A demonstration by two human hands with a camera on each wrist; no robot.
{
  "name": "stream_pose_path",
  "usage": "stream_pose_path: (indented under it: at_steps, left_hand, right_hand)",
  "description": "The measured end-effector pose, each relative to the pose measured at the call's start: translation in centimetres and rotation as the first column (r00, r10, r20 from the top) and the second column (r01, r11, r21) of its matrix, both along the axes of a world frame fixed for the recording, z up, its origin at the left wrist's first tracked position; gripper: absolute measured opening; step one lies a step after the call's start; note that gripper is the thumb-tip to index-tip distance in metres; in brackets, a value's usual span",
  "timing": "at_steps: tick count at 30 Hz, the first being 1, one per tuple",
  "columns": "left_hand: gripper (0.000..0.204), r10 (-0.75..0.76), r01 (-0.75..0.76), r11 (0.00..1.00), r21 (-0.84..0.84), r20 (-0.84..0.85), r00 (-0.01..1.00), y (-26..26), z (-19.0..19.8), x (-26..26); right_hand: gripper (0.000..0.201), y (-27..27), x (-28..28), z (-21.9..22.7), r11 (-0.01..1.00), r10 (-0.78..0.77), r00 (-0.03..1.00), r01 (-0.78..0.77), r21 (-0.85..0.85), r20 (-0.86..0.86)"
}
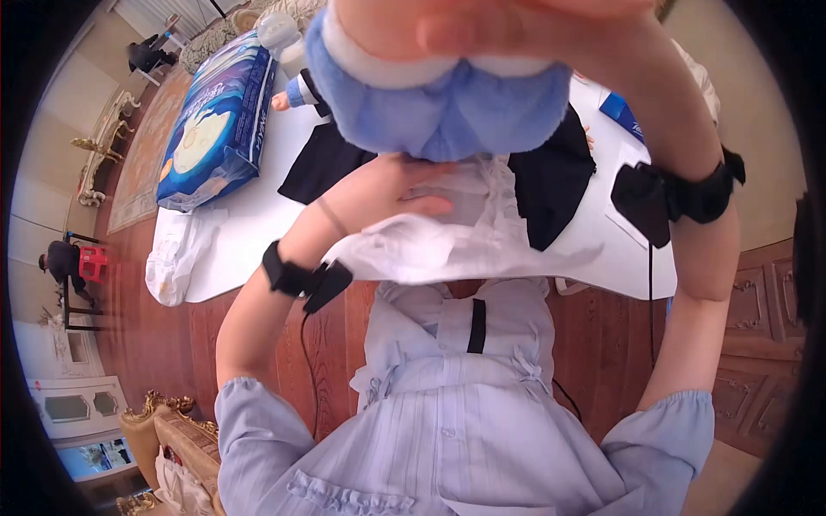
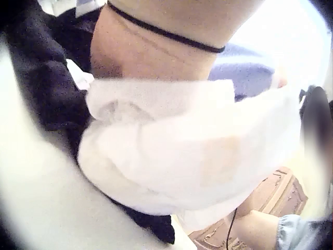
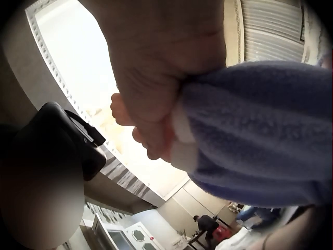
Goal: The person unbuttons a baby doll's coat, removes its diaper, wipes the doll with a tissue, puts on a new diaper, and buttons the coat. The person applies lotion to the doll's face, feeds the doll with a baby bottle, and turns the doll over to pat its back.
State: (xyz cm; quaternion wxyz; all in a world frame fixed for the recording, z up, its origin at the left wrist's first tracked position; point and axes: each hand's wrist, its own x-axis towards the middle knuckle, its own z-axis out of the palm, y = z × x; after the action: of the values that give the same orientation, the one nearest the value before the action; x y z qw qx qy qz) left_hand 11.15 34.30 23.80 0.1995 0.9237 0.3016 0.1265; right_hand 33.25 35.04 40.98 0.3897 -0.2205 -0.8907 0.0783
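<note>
My right hand [image 1: 525,27] grips the legs of a doll in blue plush clothing [image 1: 447,107] and holds them raised above the table. In the right wrist view, small toes [image 3: 120,110] poke out beside the hand [image 3: 161,67], and white cuffs edge the blue plush [image 3: 260,125]. Below the raised legs, my left hand [image 1: 387,185] lies with fingers extended on a white diaper [image 1: 413,249], which is spread over black cloth [image 1: 555,185]. The diaper [image 2: 171,151] covers the left fingers in the left wrist view. The doll's small hand [image 1: 281,101] shows beyond.
A blue diaper pack [image 1: 219,120] lies on the white table's [image 1: 215,258] left side, with crumpled white material [image 1: 172,262] near the front left corner. A blue packet [image 1: 621,114] is at the right. Another person [image 1: 62,265] sits far left by a red stool.
</note>
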Motion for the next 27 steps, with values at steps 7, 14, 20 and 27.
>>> stream_pose_path:
  at_steps: [7, 14, 20, 27]
  left_hand:
    - [0.112, -0.188, 0.194, 0.981, -0.022, 0.157, 0.969, -5.1, 1.0, -4.1]
    - [0.105, -0.069, 0.078, 0.995, -0.055, 0.149, 0.986, -8.8, 1.5, -4.3]
    - [0.032, 0.002, -0.1, 0.957, 0.274, 0.338, 0.941, -9.8, -0.6, -2.7]
    - [0.033, -0.178, 0.056, 0.866, 0.497, 0.2, 0.963, -13.1, -4.5, -2.5]
  right_hand:
    - [0.042, 0.8, 2.1, -4.0, 0.779, 0.454, 0.868, -0.496, -0.383, -0.201]
    - [0.046, -0.8, -1.0, -10.8, 0.78, 0.433, 0.83, -0.541, -0.316, -0.352]
    - [0.042, -3.2, 0.4, -11.4, 0.88, 0.447, 0.861, -0.472, -0.054, -0.241]
    - [0.022, -8.8, -0.5, -12.7, 0.923, 0.369, 0.924, -0.376, 0.077, 0.099]
